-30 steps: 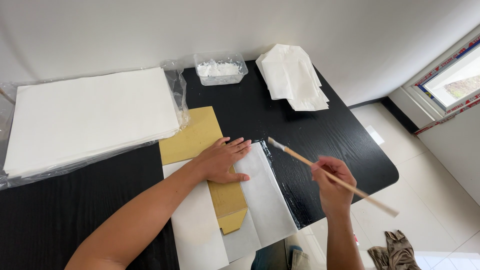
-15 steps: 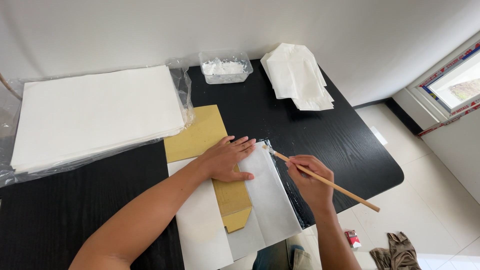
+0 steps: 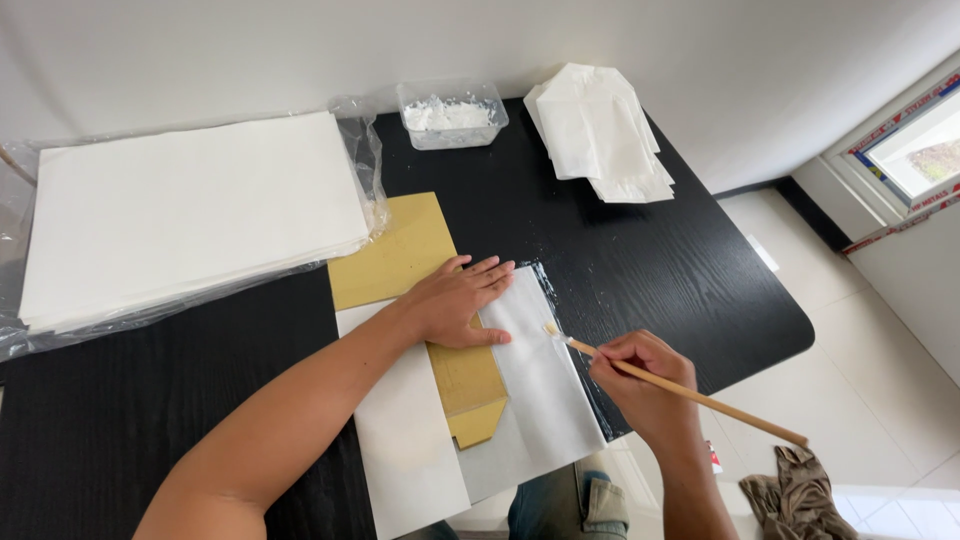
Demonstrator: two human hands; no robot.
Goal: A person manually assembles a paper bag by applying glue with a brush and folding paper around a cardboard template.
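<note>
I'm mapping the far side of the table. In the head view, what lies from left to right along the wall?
Bagged stack of white paper sheets → clear plastic tub of white paste → pile of folded white paper.

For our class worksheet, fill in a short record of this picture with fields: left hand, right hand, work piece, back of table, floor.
left hand: left hand pressed flat on the white paper sheet
right hand: right hand holds a wooden brush, tip on the sheet's right edge
work piece: tan cardboard template lying partly under the folded sheet
back of table: paper stack in plastic wrap, tub of white paste, pile of folded white pieces
floor: crumpled cloth
</note>
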